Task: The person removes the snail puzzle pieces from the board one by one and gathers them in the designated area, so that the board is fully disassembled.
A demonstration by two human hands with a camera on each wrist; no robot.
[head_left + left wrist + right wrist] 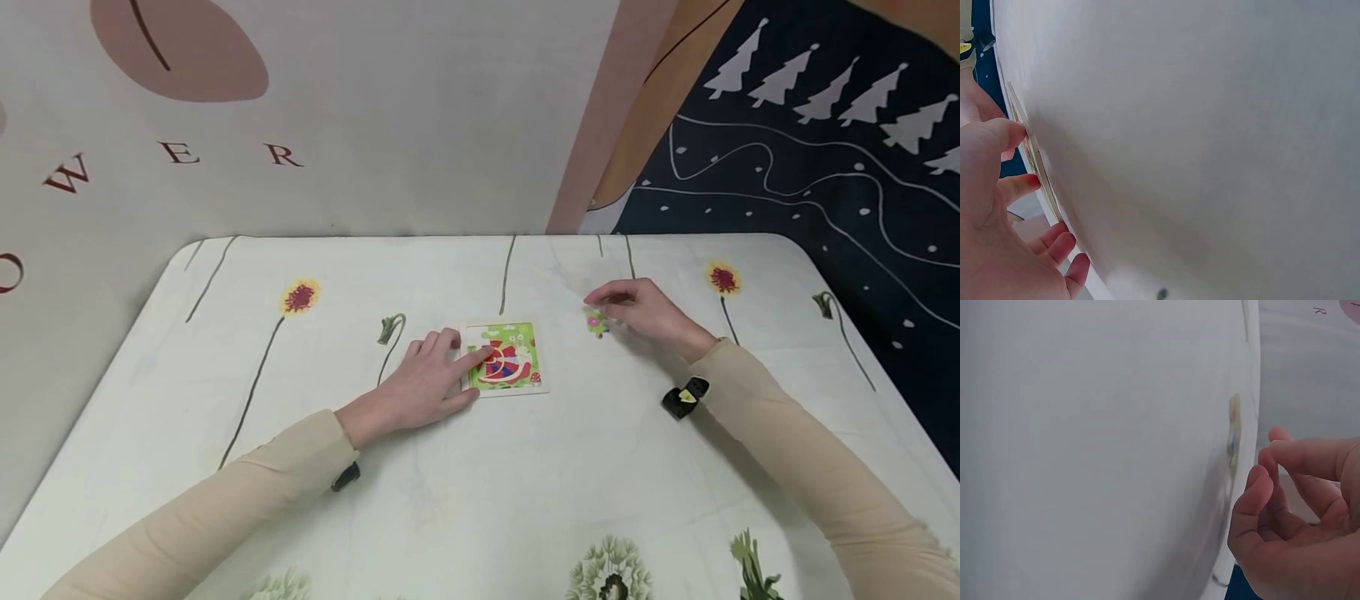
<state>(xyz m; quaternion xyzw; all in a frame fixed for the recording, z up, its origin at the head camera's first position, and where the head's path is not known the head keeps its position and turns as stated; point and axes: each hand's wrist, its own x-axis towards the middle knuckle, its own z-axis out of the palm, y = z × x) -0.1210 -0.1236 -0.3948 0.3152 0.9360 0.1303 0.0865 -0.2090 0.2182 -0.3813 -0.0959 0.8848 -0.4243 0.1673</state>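
Observation:
A square picture puzzle [507, 357] with a red and blue snail lies in its pale frame near the table's middle. The left hand [423, 383] rests over the puzzle's left side, its index fingertip on the picture. Its thumb lies by the lower edge; the other fingers lie near the upper left corner. The left wrist view shows these fingers along the thin board [1044, 181]. To the right, a small green puzzle piece [597, 323] with a pink flower lies under the right hand [641, 310], partly covered. In the right wrist view the fingers [1313, 456] bend inward with nothing visible between them.
A white cloth printed with flowers and stems covers the table [480, 483]. A pale wall [420, 125] rises behind its far edge. Dark blue fabric with white trees [795, 167] hangs at the right. Both wrists wear small dark devices [684, 398].

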